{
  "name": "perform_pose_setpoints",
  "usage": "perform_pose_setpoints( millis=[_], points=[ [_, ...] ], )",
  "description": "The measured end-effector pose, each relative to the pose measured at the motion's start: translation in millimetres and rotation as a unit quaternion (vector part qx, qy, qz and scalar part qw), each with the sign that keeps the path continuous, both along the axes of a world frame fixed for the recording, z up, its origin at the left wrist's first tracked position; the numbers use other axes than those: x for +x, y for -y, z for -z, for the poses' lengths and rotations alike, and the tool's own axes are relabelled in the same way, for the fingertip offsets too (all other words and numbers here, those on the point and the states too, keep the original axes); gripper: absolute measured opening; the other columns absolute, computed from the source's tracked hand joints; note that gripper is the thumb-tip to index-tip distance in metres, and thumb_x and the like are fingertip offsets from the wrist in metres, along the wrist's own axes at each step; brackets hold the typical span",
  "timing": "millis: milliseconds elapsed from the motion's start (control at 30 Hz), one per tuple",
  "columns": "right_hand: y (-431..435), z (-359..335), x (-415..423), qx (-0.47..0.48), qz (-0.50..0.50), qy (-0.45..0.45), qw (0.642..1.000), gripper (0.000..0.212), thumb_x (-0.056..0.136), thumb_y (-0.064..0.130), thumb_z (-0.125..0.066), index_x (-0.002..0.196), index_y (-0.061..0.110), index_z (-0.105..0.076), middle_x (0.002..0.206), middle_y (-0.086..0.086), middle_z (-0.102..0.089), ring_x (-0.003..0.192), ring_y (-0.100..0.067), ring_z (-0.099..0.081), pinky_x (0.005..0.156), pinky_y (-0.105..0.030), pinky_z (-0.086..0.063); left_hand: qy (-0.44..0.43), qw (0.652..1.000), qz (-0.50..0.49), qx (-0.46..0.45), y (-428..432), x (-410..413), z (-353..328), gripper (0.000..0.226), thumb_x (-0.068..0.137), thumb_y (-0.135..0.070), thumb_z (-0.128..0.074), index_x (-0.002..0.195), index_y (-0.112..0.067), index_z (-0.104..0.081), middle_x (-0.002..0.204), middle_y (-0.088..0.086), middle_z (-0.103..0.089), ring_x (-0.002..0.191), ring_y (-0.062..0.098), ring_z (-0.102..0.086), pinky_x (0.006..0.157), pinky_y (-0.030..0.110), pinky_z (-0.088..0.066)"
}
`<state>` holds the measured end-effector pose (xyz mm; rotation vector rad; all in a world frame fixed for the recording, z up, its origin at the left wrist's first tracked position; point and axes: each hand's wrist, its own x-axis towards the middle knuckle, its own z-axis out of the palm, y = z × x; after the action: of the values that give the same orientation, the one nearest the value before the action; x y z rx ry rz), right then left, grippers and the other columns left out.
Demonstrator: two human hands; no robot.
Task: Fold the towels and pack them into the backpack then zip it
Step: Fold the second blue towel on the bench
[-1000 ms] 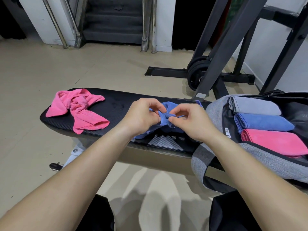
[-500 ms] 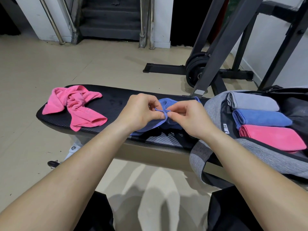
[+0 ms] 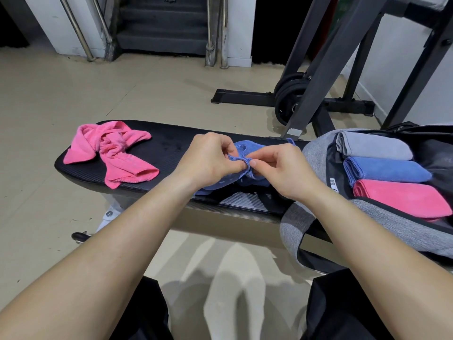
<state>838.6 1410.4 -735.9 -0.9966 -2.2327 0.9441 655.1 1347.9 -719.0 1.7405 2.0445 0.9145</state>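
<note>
A crumpled blue towel (image 3: 247, 149) lies on the black bench (image 3: 171, 143), mostly hidden under my hands. My left hand (image 3: 208, 159) and my right hand (image 3: 282, 170) both pinch its hem close together at the middle. A bunched pink towel (image 3: 115, 153) sits on the bench's left end, apart from my hands. At the right lies the open grey backpack (image 3: 316, 148). Inside it, side by side, are a folded grey towel (image 3: 372, 147), a folded blue towel (image 3: 387, 170) and a folded pink towel (image 3: 402, 198).
A dark steel rack frame (image 3: 326, 62) with black weight plates (image 3: 289, 99) stands behind the bench at the right. Beige tiled floor (image 3: 98, 94) spreads to the left and back. Stairs with metal rails (image 3: 161, 23) are at the far wall. My dark shorts show at the bottom.
My fingers have worked along the blue towel's hem and come closer together. The pink towel and the backpack have not moved.
</note>
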Motion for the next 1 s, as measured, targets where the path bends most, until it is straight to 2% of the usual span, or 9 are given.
perform_pose_setpoints(
  millis=[100,333,500,633,767,833,900,1000],
  points=[
    [0.8,0.7,-1.0,0.018,0.006,0.009,1.0,0.018,0.097,0.02,-0.064,0.104,0.023,-0.079,0.088,0.014,-0.076,0.085,0.002,-0.07,0.087,-0.036,-0.058,0.001,1.0,-0.002,-0.002,-0.8,-1.3,0.9,0.026,0.069,-0.043,-0.085,0.066,-0.027,-0.065,0.062,-0.013,-0.062,0.06,0.003,-0.055,0.057,0.02,-0.045],
    [4.7,0.1,-3.8,0.022,0.01,0.0,1.0,0.019,0.096,0.022,-0.064,0.108,0.024,-0.078,0.095,0.016,-0.077,0.09,0.001,-0.07,0.089,-0.036,-0.057,0.009,1.0,-0.008,-0.012,-1.2,-4.6,2.8,0.025,0.07,-0.045,-0.083,0.066,-0.026,-0.066,0.062,-0.014,-0.062,0.061,0.003,-0.056,0.058,0.02,-0.044],
    [4.2,1.4,-2.6,-0.052,-0.051,-0.038,0.997,0.021,0.091,0.013,-0.071,0.109,0.022,-0.077,0.101,0.012,-0.077,0.097,-0.004,-0.072,0.095,-0.035,-0.056,0.018,1.0,-0.011,-0.019,0.5,-6.2,3.0,0.028,0.069,-0.048,-0.08,0.065,-0.025,-0.065,0.063,-0.012,-0.064,0.063,0.008,-0.059,0.062,0.029,-0.052],
    [-1.1,5.5,-4.9,-0.049,-0.042,-0.048,0.997,0.013,0.092,0.017,-0.071,0.103,0.022,-0.077,0.097,0.01,-0.078,0.096,-0.005,-0.073,0.095,-0.04,-0.056,0.042,0.999,-0.005,-0.024,3.1,-3.3,4.1,0.027,0.073,-0.043,-0.083,0.065,-0.024,-0.066,0.059,-0.008,-0.066,0.064,0.014,-0.066,0.069,0.035,-0.058],
    [-0.3,4.5,-7.5,-0.045,-0.043,-0.051,0.997,0.01,0.093,0.017,-0.07,0.1,0.019,-0.077,0.093,0.008,-0.078,0.092,-0.006,-0.073,0.092,-0.041,-0.058,0.061,0.998,-0.011,-0.025,6.6,-1.9,5.0,0.025,0.074,-0.037,-0.083,0.066,-0.019,-0.067,0.056,-0.004,-0.067,0.06,0.013,-0.067,0.069,0.035,-0.058],
    [-1.1,2.7,-7.8,-0.04,-0.041,-0.06,0.997,0.011,0.094,0.017,-0.065,0.096,0.021,-0.076,0.09,0.009,-0.078,0.089,-0.007,-0.072,0.089,-0.041,-0.057,0.073,0.997,-0.005,-0.014,8.2,-2.1,3.9,0.025,0.074,-0.039,-0.082,0.067,-0.02,-0.067,0.061,-0.003,-0.068,0.06,0.011,-0.065,0.065,0.031,-0.056],
    [-1.2,-0.2,-7.4,-0.026,-0.029,-0.069,0.997,0.017,0.095,0.015,-0.061,0.091,0.025,-0.074,0.083,0.014,-0.075,0.079,-0.004,-0.067,0.081,-0.036,-0.054,0.048,0.999,0.01,0.005,8.9,-2.3,3.4,0.023,0.077,-0.042,-0.08,0.071,-0.024,-0.068,0.07,-0.006,-0.067,0.065,0.008,-0.059,0.061,0.028,-0.048],
    [-4.3,-7.2,-6.8,-0.009,0.021,-0.089,0.996,0.023,0.098,0.013,-0.056,0.086,0.03,-0.065,0.075,0.015,-0.066,0.073,-0.005,-0.058,0.076,-0.032,-0.047,-0.029,0.999,0.017,0.03,9.0,-4.8,3.7,0.017,0.085,-0.048,-0.072,0.082,-0.031,-0.069,0.094,-0.009,-0.06,0.093,0.011,-0.051,0.075,0.032,-0.043]
  ],
)
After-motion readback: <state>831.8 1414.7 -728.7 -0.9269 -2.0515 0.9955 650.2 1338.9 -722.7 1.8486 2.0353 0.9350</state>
